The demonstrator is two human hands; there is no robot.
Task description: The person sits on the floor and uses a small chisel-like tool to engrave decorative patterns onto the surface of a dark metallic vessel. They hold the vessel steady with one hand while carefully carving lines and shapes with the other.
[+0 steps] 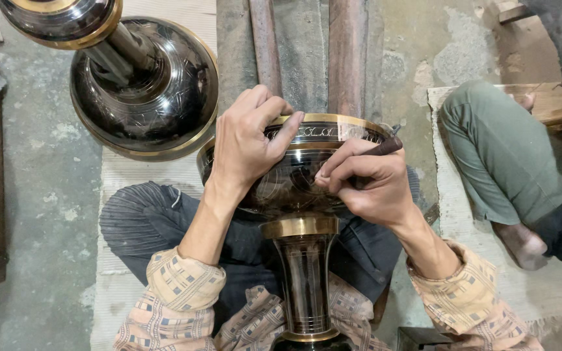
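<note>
- The dark vase (297,182) with brass bands lies across the person's lap; it looks heavy, rigid and slippery.
- A second vase (144,84) crowds the left; a neighbour's knee (489,136) limits the right.
- Left hand (245,146) clamps the rim.
- Right hand (365,179) pinches an engraving tool (385,147) against the bowl.

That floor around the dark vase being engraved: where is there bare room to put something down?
Bare concrete floor lies left of the woven mat, below the second vase. Another patch sits beyond the engraved vase, between the wooden beams and a neighbour's green-trousered knee. The lap is crowded: left hand, right hand with its tool.
</note>
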